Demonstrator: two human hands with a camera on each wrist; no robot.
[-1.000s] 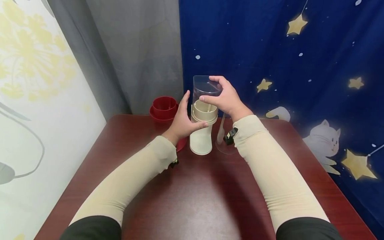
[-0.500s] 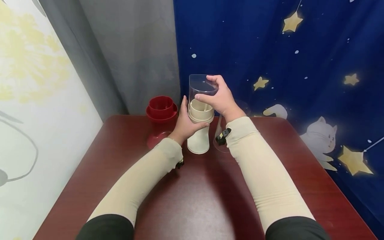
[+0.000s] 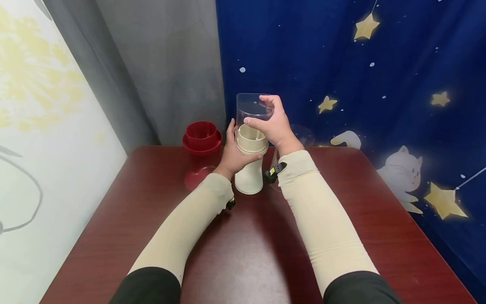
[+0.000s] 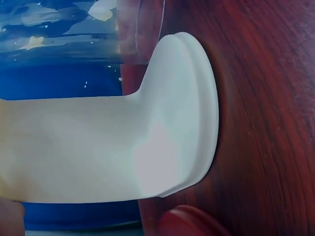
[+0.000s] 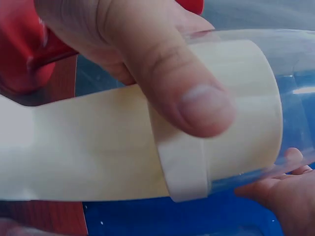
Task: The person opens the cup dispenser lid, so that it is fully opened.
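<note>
A cream boot-shaped container (image 3: 249, 179) stands upright on the table, its toe toward me. Over its ribbed collar sits a clear plastic cover (image 3: 248, 109) with a flat top. My left hand (image 3: 236, 159) grips the boot at the collar from the left, thumb across its front, also close up in the right wrist view. From the upper right, my right hand (image 3: 276, 123) holds the cover, thumb and fingers spread around it. The left wrist view shows the foot of the cream boot (image 4: 172, 113) on the wood.
Left of the cream boot stands a red boot-shaped container (image 3: 202, 143) without a cover. Behind my right wrist is another clear cover (image 3: 302, 134), partly hidden. Everything stands near the back edge of the reddish wooden table (image 3: 243, 253), before a grey and blue curtain (image 3: 288, 50).
My left hand has closed in around the collar, where it stood more open before. The right hand stays on the clear cover. The view has shifted slightly.
</note>
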